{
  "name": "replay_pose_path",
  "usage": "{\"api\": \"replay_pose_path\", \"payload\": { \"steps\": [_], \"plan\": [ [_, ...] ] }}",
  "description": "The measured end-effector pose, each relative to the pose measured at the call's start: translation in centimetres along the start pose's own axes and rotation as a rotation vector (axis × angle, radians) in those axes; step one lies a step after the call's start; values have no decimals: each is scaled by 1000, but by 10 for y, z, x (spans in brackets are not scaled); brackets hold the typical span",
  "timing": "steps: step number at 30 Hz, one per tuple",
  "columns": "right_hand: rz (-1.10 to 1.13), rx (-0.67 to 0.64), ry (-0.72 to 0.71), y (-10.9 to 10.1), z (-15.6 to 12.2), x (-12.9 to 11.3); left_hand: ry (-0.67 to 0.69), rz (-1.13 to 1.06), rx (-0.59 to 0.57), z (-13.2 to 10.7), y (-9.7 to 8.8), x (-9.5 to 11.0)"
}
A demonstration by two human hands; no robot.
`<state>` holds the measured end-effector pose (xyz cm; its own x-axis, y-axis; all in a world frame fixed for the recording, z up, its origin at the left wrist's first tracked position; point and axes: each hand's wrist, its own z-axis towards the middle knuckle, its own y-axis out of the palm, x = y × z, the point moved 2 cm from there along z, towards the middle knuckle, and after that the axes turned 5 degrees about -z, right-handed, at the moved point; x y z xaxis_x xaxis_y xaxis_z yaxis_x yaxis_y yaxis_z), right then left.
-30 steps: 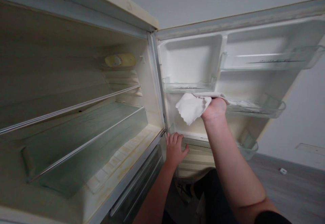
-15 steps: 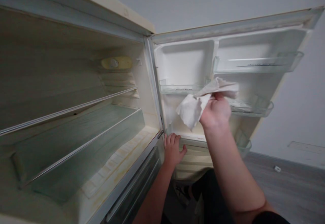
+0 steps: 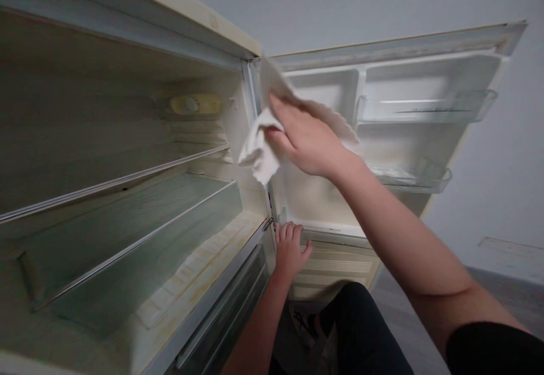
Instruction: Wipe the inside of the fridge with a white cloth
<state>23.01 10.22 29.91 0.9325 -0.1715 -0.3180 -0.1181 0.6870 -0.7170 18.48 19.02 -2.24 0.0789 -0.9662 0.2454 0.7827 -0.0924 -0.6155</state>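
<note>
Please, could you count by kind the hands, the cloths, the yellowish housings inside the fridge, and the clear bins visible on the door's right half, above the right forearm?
Hands: 2 (left hand, right hand)
White cloth: 1
Yellowish housing: 1
Clear door bins: 2 (upper bin, lower bin)
Total: 6

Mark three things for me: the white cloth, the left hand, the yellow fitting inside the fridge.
White cloth [image 3: 262, 149]: head view, on its lower hanging fold.
Left hand [image 3: 290, 253]: head view, on its back.
Yellow fitting [image 3: 207, 103]: head view, on its front.
</note>
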Motion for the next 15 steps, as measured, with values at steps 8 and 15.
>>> {"api": "replay_pose_path", "payload": {
  "steps": [8, 15],
  "plan": [
    [-539, -382, -1, 20, 42, 21, 8, -9, 3, 0, -3, -2],
    [-468, -427, 69, -7, 34, 47, -12, -66, 22, -3, 1, -7]
  ]
}}
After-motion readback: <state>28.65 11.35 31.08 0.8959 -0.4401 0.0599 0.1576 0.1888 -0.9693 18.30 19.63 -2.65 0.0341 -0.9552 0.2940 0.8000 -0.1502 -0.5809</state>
